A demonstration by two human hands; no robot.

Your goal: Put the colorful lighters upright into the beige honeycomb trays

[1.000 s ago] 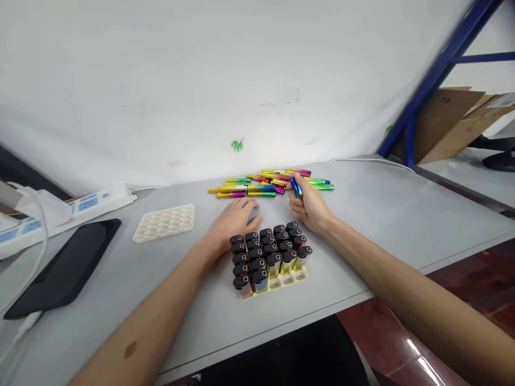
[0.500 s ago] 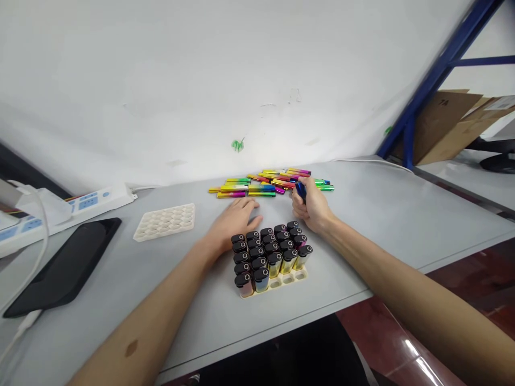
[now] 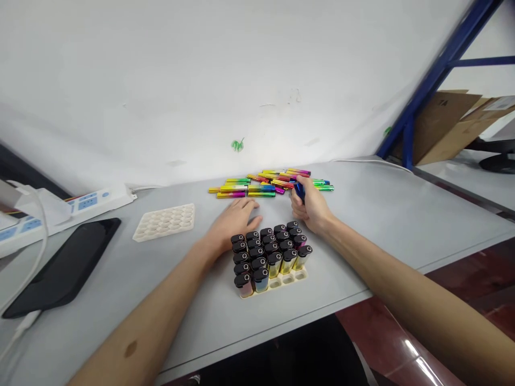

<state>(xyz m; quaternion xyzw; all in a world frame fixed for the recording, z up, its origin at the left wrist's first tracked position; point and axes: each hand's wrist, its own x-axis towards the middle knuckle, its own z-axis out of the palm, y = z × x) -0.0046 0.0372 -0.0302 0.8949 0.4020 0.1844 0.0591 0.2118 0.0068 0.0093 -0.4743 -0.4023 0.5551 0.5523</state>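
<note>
My right hand (image 3: 313, 205) is closed around a dark blue lighter case (image 3: 299, 191), most of it hidden by the fingers, at the near side of a pile of shiny multicoloured lighter cases (image 3: 233, 188). On the table my left hand (image 3: 235, 219) lies with its fingers spread, empty, just in front of the pile's left part. Between my forearms stands a cream tray (image 3: 274, 284) holding upright lighters (image 3: 261, 280) with black tops. Three holes along the tray's front right edge show bare.
At the left lie a second cream tray (image 3: 164, 222) with holes, a black phone (image 3: 66, 265) with a white cable, and a white power strip (image 3: 102, 199). A white wall (image 3: 181, 91) rises behind the table. Cardboard boxes (image 3: 454, 120) sit beyond a blue frame (image 3: 408, 139) at the right.
</note>
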